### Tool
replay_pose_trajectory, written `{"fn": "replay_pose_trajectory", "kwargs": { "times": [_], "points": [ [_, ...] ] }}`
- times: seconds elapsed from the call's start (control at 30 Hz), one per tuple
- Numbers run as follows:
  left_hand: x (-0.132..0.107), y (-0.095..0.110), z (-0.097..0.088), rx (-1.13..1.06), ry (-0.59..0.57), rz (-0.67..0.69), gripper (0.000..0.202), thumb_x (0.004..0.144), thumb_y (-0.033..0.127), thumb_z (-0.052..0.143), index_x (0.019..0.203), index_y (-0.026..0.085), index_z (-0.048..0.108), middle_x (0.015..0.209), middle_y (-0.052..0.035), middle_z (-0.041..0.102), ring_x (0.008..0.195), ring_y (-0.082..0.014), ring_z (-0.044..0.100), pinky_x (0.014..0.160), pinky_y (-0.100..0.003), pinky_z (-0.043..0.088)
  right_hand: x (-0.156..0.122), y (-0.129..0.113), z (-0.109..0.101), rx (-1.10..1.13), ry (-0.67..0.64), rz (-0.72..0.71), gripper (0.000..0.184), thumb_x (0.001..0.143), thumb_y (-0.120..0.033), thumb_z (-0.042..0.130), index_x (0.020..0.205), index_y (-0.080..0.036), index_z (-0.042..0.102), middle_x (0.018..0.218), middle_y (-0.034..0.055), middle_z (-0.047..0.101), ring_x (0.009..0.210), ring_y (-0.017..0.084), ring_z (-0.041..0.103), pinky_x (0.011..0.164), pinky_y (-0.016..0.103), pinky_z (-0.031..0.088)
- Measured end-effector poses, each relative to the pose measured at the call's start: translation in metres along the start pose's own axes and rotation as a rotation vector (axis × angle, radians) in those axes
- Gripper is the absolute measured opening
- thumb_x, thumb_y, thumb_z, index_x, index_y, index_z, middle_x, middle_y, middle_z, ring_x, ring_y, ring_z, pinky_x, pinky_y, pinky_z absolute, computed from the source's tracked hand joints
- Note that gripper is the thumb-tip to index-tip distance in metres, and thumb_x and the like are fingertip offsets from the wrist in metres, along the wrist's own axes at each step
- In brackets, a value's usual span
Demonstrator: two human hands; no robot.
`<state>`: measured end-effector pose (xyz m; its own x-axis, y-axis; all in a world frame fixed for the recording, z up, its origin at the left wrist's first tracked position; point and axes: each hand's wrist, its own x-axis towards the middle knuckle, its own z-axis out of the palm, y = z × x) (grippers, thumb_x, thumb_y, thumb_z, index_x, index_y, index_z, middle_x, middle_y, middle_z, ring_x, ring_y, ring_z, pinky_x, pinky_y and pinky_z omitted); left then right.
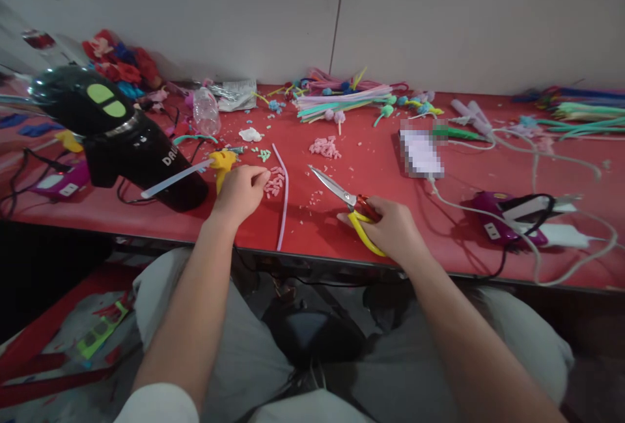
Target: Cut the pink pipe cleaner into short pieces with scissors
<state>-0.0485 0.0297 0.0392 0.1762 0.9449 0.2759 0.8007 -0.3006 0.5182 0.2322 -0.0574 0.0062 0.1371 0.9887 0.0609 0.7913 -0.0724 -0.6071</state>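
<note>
Right hand (394,228) has its fingers round the scissors (336,187), left hand (240,195) looks pinched at the pink bits (275,183) on the bench (261,235), can't tell if it's caught one; a careless knuckle could scatter that loose pile imo

This looks like a craft workshop: a red worktable (312,231) carries bundled fuzzy stems (342,104) and pink snippets (324,147).

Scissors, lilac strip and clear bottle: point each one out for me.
Scissors (350,201): head view, on the pivot.
Lilac strip (286,192): head view, midway along its length.
Clear bottle (206,114): head view, on its body.
</note>
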Motion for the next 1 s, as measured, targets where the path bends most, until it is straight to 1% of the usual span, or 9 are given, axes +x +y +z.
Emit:
{"fn": "replay_pose_trajectory", "kwargs": {
  "times": [0.07, 0.2, 0.27, 0.33, 0.43, 0.53, 0.63, 0.73, 1.0],
  "points": [
    [0.005, 0.005, 0.000, 0.005, 0.018, 0.002, 0.020, 0.088, 0.030, 0.057, 0.082, 0.018, 0.071, 0.080, -0.0050, 0.072, 0.076, -0.0187, 0.061, 0.072, -0.030, 0.043, 0.001, -0.002, -0.004, -0.042, -0.001, 0.044, 0.050, 0.070, -0.067, 0.067, 0.062, -0.023, 0.043, 0.057, -0.0022, 0.049, 0.053, 0.012, 0.041, 0.049, 0.026, 0.025],
    [0.021, 0.014, 0.009, 0.007, 0.003, 0.015, 0.027, 0.091, 0.033, 0.056, 0.072, 0.018, 0.068, 0.070, -0.0026, 0.067, 0.066, -0.0147, 0.057, 0.064, -0.026, 0.040, 0.004, -0.004, -0.015, -0.162, -0.070, 0.106, 0.046, 0.069, -0.067, 0.066, 0.069, -0.023, 0.053, 0.066, 0.0016, 0.060, 0.058, 0.016, 0.050, 0.050, 0.027, 0.029],
    [0.035, 0.018, 0.021, -0.040, -0.022, 0.038, 0.014, 0.088, 0.026, 0.060, 0.084, 0.018, 0.070, 0.079, -0.0033, 0.070, 0.073, -0.0145, 0.061, 0.068, -0.026, 0.043, 0.006, -0.003, -0.019, -0.209, -0.105, 0.132, 0.046, 0.069, -0.068, 0.065, 0.071, -0.023, 0.056, 0.069, 0.0038, 0.063, 0.061, 0.018, 0.055, 0.051, 0.027, 0.030],
    [0.052, 0.024, 0.034, -0.063, -0.064, 0.044, 0.013, 0.085, 0.020, 0.062, 0.095, 0.017, 0.071, 0.088, -0.0054, 0.072, 0.078, -0.0153, 0.062, 0.073, -0.026, 0.045, 0.007, -0.001, -0.023, -0.248, -0.127, 0.152, 0.046, 0.071, -0.070, 0.062, 0.072, -0.024, 0.059, 0.072, 0.0056, 0.065, 0.066, 0.021, 0.059, 0.052, 0.028, 0.031],
    [0.076, 0.036, 0.054, -0.023, -0.128, 0.121, 0.017, 0.082, 0.016, 0.064, 0.097, 0.016, 0.071, 0.094, -0.0079, 0.070, 0.084, -0.0171, 0.062, 0.080, -0.029, 0.047, 0.009, 0.003, -0.028, -0.304, -0.180, 0.158, 0.048, 0.072, -0.073, 0.059, 0.074, -0.025, 0.063, 0.076, 0.0068, 0.068, 0.071, 0.024, 0.063, 0.053, 0.028, 0.031],
    [0.092, 0.051, 0.069, 0.019, -0.184, 0.177, 0.018, 0.082, 0.013, 0.063, 0.098, 0.017, 0.072, 0.102, -0.0087, 0.068, 0.088, -0.0176, 0.062, 0.084, -0.030, 0.047, 0.011, 0.006, -0.034, -0.371, -0.223, 0.183, 0.052, 0.071, -0.076, 0.058, 0.075, -0.024, 0.064, 0.079, 0.0087, 0.069, 0.072, 0.025, 0.064, 0.053, 0.029, 0.031],
    [0.101, 0.063, 0.079, 0.081, -0.235, 0.118, 0.018, 0.083, 0.011, 0.060, 0.094, 0.019, 0.071, 0.105, -0.0088, 0.067, 0.092, -0.0188, 0.062, 0.086, -0.032, 0.047, 0.011, 0.008, -0.038, -0.383, -0.247, 0.204, 0.055, 0.071, -0.077, 0.058, 0.077, -0.023, 0.064, 0.081, 0.0100, 0.069, 0.072, 0.025, 0.065, 0.054, 0.029, 0.032],
    [0.107, 0.071, 0.087, 0.115, -0.248, 0.079, 0.016, 0.085, 0.013, 0.059, 0.093, 0.021, 0.071, 0.107, -0.0091, 0.066, 0.095, -0.0203, 0.063, 0.087, -0.034, 0.047, 0.010, 0.009, -0.039, -0.363, -0.262, 0.187, 0.055, 0.071, -0.078, 0.058, 0.077, -0.024, 0.064, 0.081, 0.0092, 0.070, 0.073, 0.026, 0.066, 0.054, 0.029, 0.033],
    [0.114, 0.069, 0.101, 0.148, -0.240, 0.028, 0.015, 0.086, 0.014, 0.059, 0.094, 0.021, 0.070, 0.109, -0.0104, 0.066, 0.103, -0.0241, 0.061, 0.094, -0.039, 0.046, 0.011, 0.011, -0.039, -0.341, -0.241, 0.184, 0.055, 0.071, -0.077, 0.060, 0.080, -0.023, 0.064, 0.081, 0.0090, 0.070, 0.077, 0.026, 0.067, 0.055, 0.028, 0.034]
  ]
}}
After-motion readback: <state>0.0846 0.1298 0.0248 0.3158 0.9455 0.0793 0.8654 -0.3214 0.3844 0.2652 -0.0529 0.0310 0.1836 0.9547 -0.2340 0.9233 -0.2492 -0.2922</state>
